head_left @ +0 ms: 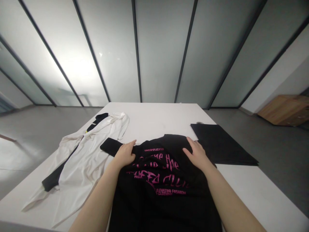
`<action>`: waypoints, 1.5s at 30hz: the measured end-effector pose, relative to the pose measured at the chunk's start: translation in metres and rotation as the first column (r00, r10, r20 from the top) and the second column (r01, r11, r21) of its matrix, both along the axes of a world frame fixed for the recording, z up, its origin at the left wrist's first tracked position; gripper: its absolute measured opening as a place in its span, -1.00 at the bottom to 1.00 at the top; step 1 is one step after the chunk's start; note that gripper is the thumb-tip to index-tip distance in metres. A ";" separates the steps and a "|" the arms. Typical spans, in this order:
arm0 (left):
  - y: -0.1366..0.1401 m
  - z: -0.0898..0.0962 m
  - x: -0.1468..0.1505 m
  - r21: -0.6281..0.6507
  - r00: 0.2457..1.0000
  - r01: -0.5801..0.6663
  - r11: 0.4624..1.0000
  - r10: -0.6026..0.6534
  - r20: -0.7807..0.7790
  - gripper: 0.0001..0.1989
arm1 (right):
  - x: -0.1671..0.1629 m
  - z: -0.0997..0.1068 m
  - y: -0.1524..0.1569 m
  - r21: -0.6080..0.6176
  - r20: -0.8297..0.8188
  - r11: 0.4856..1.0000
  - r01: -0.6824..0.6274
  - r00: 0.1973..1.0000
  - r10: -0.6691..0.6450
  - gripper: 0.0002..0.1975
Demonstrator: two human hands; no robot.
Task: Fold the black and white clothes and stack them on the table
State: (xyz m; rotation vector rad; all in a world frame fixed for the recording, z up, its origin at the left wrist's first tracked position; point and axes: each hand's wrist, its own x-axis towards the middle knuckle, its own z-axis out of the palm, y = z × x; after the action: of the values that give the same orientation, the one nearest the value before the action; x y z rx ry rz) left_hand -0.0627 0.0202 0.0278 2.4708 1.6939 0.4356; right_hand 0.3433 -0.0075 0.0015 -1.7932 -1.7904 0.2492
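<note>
A black T-shirt with pink lettering lies spread on the white table in front of me, its collar end pointing away. On its left shoulder, near the sleeve, rests my left hand, fingers stretched out over the cloth. My right hand lies on the opposite shoulder with its thumb and fingers apart. Some creases run through the printed lettering. The right sleeve is partly hidden under my right hand and forearm.
White clothing with dark pieces under it lies loosely along the left of the table. A flat, dark folded cloth or board is at the right edge. Frosted glass panels stand behind, and a wooden cabinet is far right.
</note>
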 end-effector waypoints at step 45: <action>-0.011 0.026 -0.003 -0.281 0.967 0.079 0.956 -0.005 0.254 -0.62 | 0.009 0.024 -0.011 0.064 -0.004 0.991 -0.116 0.993 0.117 -0.60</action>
State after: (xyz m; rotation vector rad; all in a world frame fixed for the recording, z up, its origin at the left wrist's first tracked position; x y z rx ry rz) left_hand -0.0659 0.0092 0.0537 2.1385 1.4829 0.4378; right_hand 0.3525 -0.0182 0.0251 -1.6441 -1.8790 0.2428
